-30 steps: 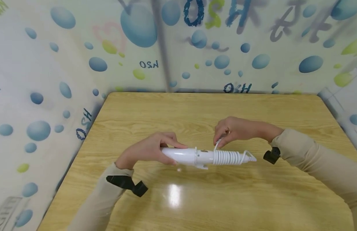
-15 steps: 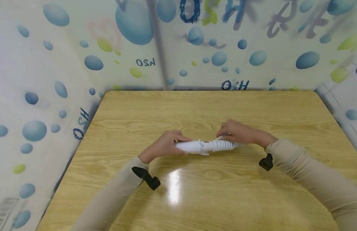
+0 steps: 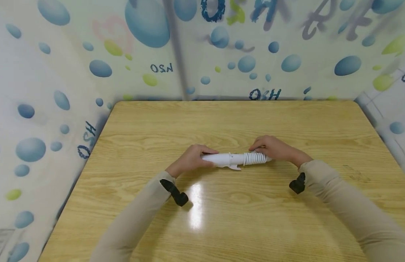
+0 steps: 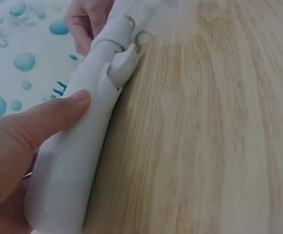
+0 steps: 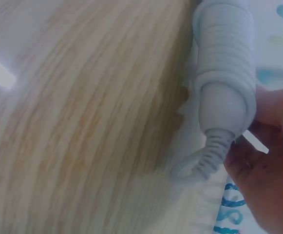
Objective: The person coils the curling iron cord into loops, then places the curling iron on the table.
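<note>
A white curling iron [image 3: 219,159] lies level, close over the wooden table [image 3: 222,214]. Its cord [image 3: 254,158] is wound in tight coils round the handle. My left hand [image 3: 191,160] grips the thick smooth end, thumb on the near side, as the left wrist view shows; the small lever [image 4: 123,67] sticks out beyond that thumb. At the handle's far side, my right hand [image 3: 275,149] pinches the cord's loose end against the coils, its fingertips partly hidden. The ribbed cord sleeve [image 5: 215,151] bends back at the handle's tip in the right wrist view.
Behind the table stands a wall covering [image 3: 228,54] printed with blue and green drops and letters. A bright light reflection lies on the tabletop in front of the left hand. Black camera mounts sit on both sleeves.
Both hands have carried the curling iron away from the body and lower toward the table. My right fingers have brought the raised cord end down against the coils. The head view has shifted slightly.
</note>
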A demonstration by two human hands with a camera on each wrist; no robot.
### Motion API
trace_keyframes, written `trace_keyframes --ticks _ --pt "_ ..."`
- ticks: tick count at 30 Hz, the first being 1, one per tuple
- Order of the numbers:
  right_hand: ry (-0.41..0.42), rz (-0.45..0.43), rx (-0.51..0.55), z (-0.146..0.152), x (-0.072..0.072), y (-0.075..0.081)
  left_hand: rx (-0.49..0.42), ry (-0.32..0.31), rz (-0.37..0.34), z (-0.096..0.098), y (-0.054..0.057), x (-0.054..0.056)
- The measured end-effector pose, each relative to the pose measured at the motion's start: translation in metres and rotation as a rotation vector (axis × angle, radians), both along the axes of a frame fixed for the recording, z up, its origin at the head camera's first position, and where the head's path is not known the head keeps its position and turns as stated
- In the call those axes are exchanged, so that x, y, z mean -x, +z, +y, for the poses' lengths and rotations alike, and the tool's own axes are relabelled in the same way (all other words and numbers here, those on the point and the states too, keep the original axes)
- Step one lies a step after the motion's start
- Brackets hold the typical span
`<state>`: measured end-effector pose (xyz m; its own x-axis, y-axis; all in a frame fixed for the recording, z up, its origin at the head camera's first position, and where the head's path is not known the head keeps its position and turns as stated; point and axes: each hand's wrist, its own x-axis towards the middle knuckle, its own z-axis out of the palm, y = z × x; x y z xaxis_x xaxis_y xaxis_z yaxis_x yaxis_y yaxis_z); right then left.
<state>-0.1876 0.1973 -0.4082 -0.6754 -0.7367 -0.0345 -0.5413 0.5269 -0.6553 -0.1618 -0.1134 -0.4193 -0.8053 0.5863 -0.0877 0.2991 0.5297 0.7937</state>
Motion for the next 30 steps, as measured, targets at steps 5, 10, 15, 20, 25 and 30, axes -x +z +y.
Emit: trace_keyframes --ticks 5,10,15,20,25,30 --pt "-0.083 -0.156 0.09 0.005 0.003 -0.004 -0.011 -0.04 0.018 0.0 -0.001 0.002" --pt "-0.141 -0.282 0.132 0.012 0.005 -0.012 -0.011 -0.059 0.019 0.001 -0.002 0.002" --pt "-0.185 -0.356 0.141 0.015 0.004 -0.012 0.015 -0.08 0.031 0.001 0.0 0.001" --pt "-0.235 -0.362 0.157 0.015 0.001 -0.013 0.019 -0.101 0.005 0.002 0.005 0.001" --pt "-0.271 -0.363 0.193 0.016 0.002 -0.014 -0.007 -0.111 -0.024 -0.001 0.008 0.004" --pt "-0.282 -0.413 0.208 0.024 0.003 -0.011 -0.045 -0.052 0.005 -0.016 0.008 0.011"
